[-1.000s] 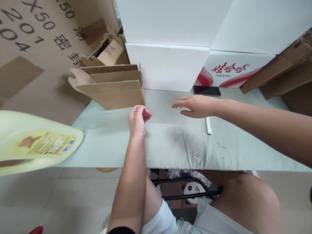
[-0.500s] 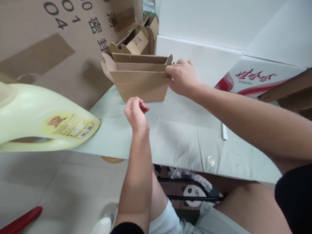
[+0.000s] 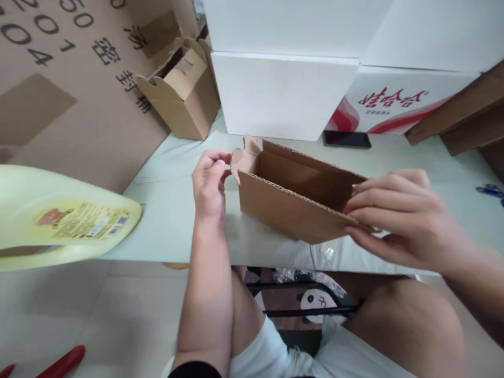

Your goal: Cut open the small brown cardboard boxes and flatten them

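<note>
A brown cardboard box (image 3: 291, 210) with an open top is tilted over the front part of the table. My right hand (image 3: 401, 220) grips its right end, the thumb outside the near wall and the fingers over the rim. At the opposite end, my left hand (image 3: 210, 184) has its curled fingers at the notched end flap (image 3: 246, 157), which stands up; the fingertips are partly hidden behind it. The inside of the box shows bare cardboard where I can see it.
Another folded carton (image 3: 192, 94) stands behind, beside a large printed carton (image 3: 90, 105). White boxes (image 3: 275, 94) line the back, with a phone (image 3: 346, 139) before them. A pale yellow jug (image 3: 71, 215) is at left, blue-handled scissors (image 3: 492, 191) at far right.
The cardboard box has come from the back of the table toward me and to the right, turning at an angle. My left hand has moved up to its end flap.
</note>
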A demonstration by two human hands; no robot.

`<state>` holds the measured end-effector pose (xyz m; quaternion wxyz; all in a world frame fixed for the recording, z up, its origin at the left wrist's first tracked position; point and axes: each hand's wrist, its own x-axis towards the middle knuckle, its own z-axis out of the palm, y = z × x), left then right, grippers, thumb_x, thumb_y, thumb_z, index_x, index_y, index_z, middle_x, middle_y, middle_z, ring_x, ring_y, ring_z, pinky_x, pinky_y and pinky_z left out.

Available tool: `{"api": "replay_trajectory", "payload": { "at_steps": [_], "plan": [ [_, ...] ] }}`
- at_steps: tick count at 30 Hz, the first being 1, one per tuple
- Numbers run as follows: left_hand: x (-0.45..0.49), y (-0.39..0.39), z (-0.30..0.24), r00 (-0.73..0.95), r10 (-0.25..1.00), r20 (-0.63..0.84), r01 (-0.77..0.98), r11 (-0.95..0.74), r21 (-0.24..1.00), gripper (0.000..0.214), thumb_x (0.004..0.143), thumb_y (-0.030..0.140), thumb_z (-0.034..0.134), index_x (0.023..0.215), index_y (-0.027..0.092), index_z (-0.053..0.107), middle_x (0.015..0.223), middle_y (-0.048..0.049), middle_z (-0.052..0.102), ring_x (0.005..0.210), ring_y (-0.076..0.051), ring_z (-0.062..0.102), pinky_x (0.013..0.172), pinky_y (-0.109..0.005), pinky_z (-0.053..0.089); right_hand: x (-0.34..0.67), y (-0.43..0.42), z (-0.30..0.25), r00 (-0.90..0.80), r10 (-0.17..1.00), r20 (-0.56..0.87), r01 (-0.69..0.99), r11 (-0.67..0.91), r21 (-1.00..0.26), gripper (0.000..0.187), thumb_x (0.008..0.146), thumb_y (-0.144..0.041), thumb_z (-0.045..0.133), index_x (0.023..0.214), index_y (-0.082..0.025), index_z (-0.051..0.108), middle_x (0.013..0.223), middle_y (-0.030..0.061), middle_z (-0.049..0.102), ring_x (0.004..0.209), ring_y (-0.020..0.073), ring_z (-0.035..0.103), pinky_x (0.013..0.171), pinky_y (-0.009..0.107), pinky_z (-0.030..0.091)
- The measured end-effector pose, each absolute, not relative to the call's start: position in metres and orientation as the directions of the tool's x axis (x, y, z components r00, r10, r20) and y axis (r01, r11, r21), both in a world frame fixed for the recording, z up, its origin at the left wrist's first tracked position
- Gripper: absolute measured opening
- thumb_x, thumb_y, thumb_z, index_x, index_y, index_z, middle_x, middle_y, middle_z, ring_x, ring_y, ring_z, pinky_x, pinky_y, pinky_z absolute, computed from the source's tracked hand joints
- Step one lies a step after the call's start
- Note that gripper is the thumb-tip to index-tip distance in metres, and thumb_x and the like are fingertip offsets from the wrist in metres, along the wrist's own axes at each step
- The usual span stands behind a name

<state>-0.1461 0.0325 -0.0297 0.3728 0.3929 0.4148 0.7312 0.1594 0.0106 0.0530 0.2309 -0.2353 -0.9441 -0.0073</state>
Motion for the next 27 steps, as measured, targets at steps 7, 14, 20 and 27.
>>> {"api": "replay_trajectory", "payload": {
  "at_steps": [7,14,20,27],
  "plan": [
    [-0.121,0.042,-0.037,-0.347,0.9,0.262,-0.247,-0.358,0.901,0.028,0.073,0.048,0.076,0.079,0.021,0.069,0.081,-0.0029,0.061,0.071,-0.014,0.054,0.066,-0.024,0.046,0.185,0.006,0.026,-0.679,0.591,0.436,0.489,0.807,-0.332,0.037,0.108,-0.038,0.032,0.1,-0.024,0.065,0.101,0.005,0.077,0.096,0.0241,0.073,0.092,0.046,0.045],
    [-0.118,0.041,-0.038,-0.376,0.886,0.271,-0.204,-0.364,0.909,0.034,0.069,0.055,0.075,0.081,0.024,0.068,0.101,-0.0054,0.069,0.1,-0.022,0.062,0.092,-0.031,0.052,0.198,0.008,0.011,-0.554,0.735,0.39,0.64,0.676,-0.365,0.026,0.103,-0.032,0.044,0.116,-0.022,0.065,0.122,0.0101,0.075,0.124,0.0302,0.068,0.099,0.051,0.05],
    [-0.112,0.041,-0.037,-0.355,0.881,0.311,-0.179,-0.391,0.903,0.032,0.074,0.055,0.07,0.08,0.024,0.069,0.098,-0.0054,0.069,0.095,-0.023,0.063,0.09,-0.035,0.053,0.204,0.007,0.006,-0.58,0.761,0.291,0.69,0.649,-0.321,0.044,0.095,-0.051,0.058,0.131,-0.025,0.062,0.154,0.0133,0.054,0.126,0.036,0.064,0.095,0.053,0.055],
    [-0.109,0.044,-0.039,-0.252,0.912,0.323,-0.006,-0.335,0.942,0.057,0.083,0.068,0.05,0.063,0.02,0.072,0.082,-0.0128,0.063,0.09,-0.026,0.063,0.096,-0.041,0.052,0.204,0.006,0.001,-0.544,0.767,0.34,0.7,0.638,-0.32,0.043,0.092,-0.049,0.063,0.128,-0.025,0.063,0.157,0.0117,0.052,0.125,0.0378,0.06,0.095,0.057,0.052]
  ]
}}
